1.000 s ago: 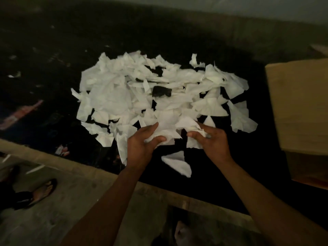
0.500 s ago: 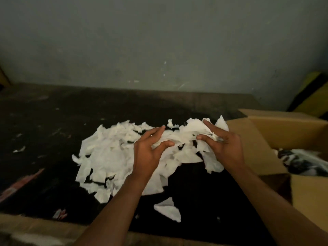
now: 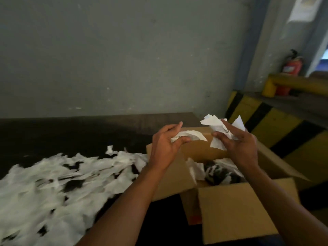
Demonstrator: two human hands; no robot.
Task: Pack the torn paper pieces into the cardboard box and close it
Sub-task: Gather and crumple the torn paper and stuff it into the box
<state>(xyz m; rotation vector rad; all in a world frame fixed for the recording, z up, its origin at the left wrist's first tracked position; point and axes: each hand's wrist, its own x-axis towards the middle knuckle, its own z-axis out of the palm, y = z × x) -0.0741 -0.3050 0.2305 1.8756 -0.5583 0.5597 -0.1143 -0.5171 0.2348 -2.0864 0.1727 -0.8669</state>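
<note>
Paper pieces (image 3: 212, 121) fill left hand (image 3: 164, 145) and right hand (image 3: 240, 145) above box (image 3: 239, 210).

Shows open brown cardboard box (image 3: 239, 210) on dark tabletop (image 3: 71, 135), flaps spread, white scraps inside. Finds left hand (image 3: 165, 148) over the left flap pinching a crumpled white paper strip (image 3: 193, 134), and right hand (image 3: 239, 144) above the opening gripping several torn white pieces (image 3: 211, 121). Records blurred heap of torn white paper (image 3: 44, 192) left of box.
</note>
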